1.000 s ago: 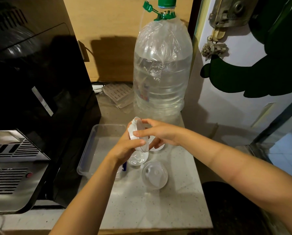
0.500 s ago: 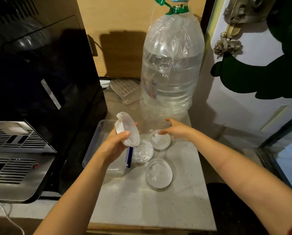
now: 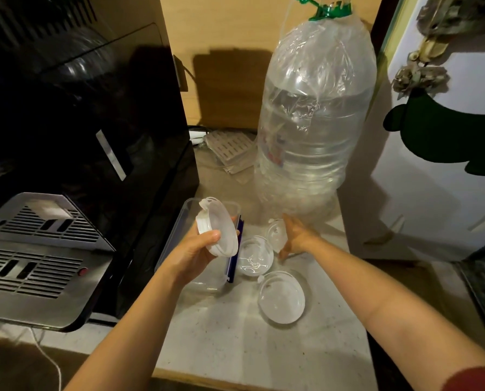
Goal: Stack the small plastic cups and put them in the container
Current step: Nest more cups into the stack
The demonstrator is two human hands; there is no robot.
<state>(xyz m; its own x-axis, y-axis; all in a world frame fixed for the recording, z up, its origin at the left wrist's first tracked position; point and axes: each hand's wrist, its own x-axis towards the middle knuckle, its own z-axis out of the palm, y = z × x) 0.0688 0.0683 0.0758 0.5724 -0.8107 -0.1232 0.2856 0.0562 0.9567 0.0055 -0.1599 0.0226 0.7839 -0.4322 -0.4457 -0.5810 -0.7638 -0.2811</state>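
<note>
Three clear cups remain on the desk [image 3: 263, 348]; the right hand [image 3: 299, 238] has now closed on the far cup [image 3: 275, 231], while the left hand [image 3: 196, 249] still grips the whitish nested stack [image 3: 217, 225].

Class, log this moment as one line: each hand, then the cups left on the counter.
left hand: holds stacked cups | right hand: at far cup | loose on counter: three

The container [image 3: 196, 283] sits on the counter [image 3: 235, 342], against the machine [image 3: 66, 165] to its left. The left hand [image 3: 192, 253] holds a cup stack [image 3: 217, 225] above the container. Right of the container, three cups lie on the counter: the middle cup [image 3: 254, 256], the near cup [image 3: 280, 297] and the far cup [image 3: 275, 231], the last under the right hand [image 3: 299, 237]. The bottle [image 3: 314, 122] stands behind them.
</note>
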